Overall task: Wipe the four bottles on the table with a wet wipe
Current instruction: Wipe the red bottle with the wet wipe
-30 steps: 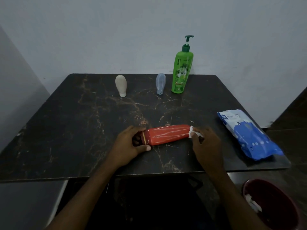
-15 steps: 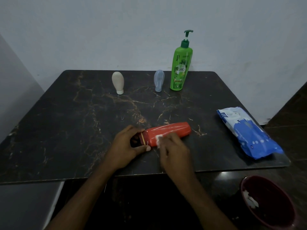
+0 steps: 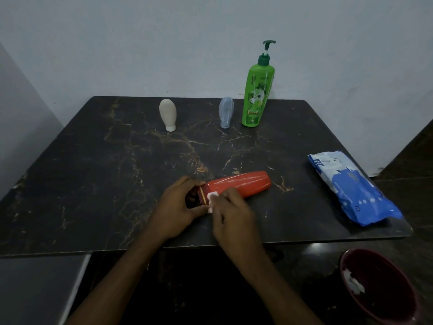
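1. At the red bottle's [image 3: 243,184] cap end, right hand [image 3: 230,214] pinches the wet wipe [image 3: 212,197]; a second ago it was at the base.
2. Left hand [image 3: 178,207] grips the same end; bottle lies flat on the table [image 3: 117,184].
3. Pass likely complete; cream bottle [image 3: 167,113], blue bottle [image 3: 226,111], green pump bottle [image 3: 257,95] remain.

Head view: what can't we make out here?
All in the head view:
- Cap end of the red bottle: covered by the left hand gripping it.
- Most of the wet wipe: under the right hand; only a white scrap shows.
- Small print on the wipes pack: too small and blurred to read.
- Part of the bin: cut off by the bottom-right frame edge; its white contents are unclear.
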### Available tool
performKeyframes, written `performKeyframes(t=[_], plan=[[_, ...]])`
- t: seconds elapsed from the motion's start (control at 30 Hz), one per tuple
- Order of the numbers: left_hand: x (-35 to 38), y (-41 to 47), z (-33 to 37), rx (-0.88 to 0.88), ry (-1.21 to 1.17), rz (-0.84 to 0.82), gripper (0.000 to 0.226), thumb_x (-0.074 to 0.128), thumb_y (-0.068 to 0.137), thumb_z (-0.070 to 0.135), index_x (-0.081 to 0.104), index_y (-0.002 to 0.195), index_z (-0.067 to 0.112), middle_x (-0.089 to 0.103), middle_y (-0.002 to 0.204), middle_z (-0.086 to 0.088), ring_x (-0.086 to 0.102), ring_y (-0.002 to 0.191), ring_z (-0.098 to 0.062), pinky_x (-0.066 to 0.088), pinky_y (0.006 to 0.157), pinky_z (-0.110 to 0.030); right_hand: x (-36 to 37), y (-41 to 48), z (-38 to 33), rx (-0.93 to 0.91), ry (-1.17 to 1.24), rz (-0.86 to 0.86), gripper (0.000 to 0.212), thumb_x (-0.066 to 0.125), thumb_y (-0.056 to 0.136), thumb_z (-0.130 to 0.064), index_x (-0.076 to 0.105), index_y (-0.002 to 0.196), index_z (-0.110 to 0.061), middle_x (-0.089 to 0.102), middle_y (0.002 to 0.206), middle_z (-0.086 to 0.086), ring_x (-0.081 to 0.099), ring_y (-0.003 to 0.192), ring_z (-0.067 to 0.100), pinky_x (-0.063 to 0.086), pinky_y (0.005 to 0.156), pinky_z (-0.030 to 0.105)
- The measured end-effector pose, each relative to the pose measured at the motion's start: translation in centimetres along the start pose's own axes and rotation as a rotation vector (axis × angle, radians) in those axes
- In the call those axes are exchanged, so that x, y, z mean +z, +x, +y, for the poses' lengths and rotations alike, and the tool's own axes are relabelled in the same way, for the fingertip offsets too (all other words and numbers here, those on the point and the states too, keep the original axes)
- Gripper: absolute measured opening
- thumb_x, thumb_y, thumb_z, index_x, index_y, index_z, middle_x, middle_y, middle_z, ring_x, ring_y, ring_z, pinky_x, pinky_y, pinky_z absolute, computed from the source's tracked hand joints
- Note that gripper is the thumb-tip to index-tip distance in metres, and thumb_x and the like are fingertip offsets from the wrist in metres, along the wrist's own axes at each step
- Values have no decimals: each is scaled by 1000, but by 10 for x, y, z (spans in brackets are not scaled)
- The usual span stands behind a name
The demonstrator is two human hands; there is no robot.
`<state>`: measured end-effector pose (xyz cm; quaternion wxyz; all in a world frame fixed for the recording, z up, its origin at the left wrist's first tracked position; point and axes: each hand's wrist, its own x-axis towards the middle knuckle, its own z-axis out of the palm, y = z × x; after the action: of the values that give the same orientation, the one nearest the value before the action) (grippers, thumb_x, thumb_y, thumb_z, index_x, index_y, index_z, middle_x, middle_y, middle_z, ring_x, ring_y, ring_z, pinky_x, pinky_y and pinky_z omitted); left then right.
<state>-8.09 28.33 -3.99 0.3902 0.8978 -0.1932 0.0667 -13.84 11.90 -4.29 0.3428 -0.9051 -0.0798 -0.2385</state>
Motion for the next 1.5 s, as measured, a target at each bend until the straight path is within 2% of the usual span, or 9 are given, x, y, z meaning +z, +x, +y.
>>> performKeyframes(t=[0.17, 0.3, 0.43, 0.53, 0.67, 0.77, 1.13, 1.23, 1.5], plan=[[-1, -1, -1, -11, -15, -4, 62, 93, 69, 31, 64, 124, 27, 59, 111, 15, 57, 101, 5, 43, 81, -4, -10, 7, 15, 3, -28, -18, 17, 56, 96, -17, 71, 102, -12, 56, 98, 0, 57, 76, 14, 50, 71, 28], [0, -2, -1, -15, 0, -22, 63, 92, 71, 36, 60, 124, 35, 55, 113, 23, 55, 102, 5, 42, 81, -6, -48, 29, 68, 247, -118, 79, 14, 60, 96, -18, 72, 92, -11, 59, 96, 2, 53, 74, 9, 46, 69, 22], [0, -2, -1, -12, 4, -23, 63, 92, 70, 37, 59, 124, 34, 55, 114, 22, 55, 104, 4, 43, 81, -7, -62, 36, 85, 374, -96, 113, 17, 62, 95, -17, 71, 107, -9, 62, 104, 5, 54, 85, 7, 38, 74, 13], [1, -2, 0, -3, 2, -11, 62, 92, 70, 35, 59, 122, 33, 56, 113, 21, 56, 103, 2, 44, 82, -8, -41, 32, 56, 338, -85, 52, 16, 57, 97, -20, 69, 108, -18, 60, 108, -2, 54, 82, 3, 38, 67, 9], [2, -2, 1, 21, 2, 15, 58, 93, 70, 27, 64, 120, 24, 60, 111, 11, 59, 101, -5, 52, 85, -22, -6, 12, 1, 64, -90, -33, 19, 54, 95, -14, 69, 107, -12, 59, 106, 3, 60, 81, 19, 50, 73, 31], [2, -3, 0, 45, -11, 19, 54, 90, 72, 21, 65, 120, 21, 61, 109, 10, 61, 100, -6, 54, 86, -30, 2, 5, -16, -27, -75, -73, 16, 59, 90, -11, 69, 103, -11, 59, 99, 3, 59, 80, 21, 49, 70, 32], [1, -3, 0, 17, 3, -18, 64, 91, 70, 36, 55, 123, 38, 54, 117, 24, 54, 108, 7, 43, 84, -6, -58, 38, 82, 361, -104, 134, 19, 62, 95, -16, 72, 108, -7, 62, 104, 7, 53, 83, 8, 40, 73, 18], [1, -4, 1, 17, 7, -18, 63, 91, 70, 36, 54, 121, 40, 52, 116, 26, 52, 109, 9, 42, 83, -3, -45, 34, 65, 322, -102, 111, 19, 59, 96, -13, 70, 110, -8, 60, 112, 6, 53, 85, 8, 42, 73, 15], [3, -5, 1, 39, 12, 4, 63, 92, 70, 30, 51, 116, 43, 52, 113, 28, 54, 107, 5, 47, 83, -9, -5, 20, -4, -23, -55, -78, 22, 59, 88, -7, 69, 107, -5, 59, 107, 8, 61, 88, 23, 53, 79, 36]])
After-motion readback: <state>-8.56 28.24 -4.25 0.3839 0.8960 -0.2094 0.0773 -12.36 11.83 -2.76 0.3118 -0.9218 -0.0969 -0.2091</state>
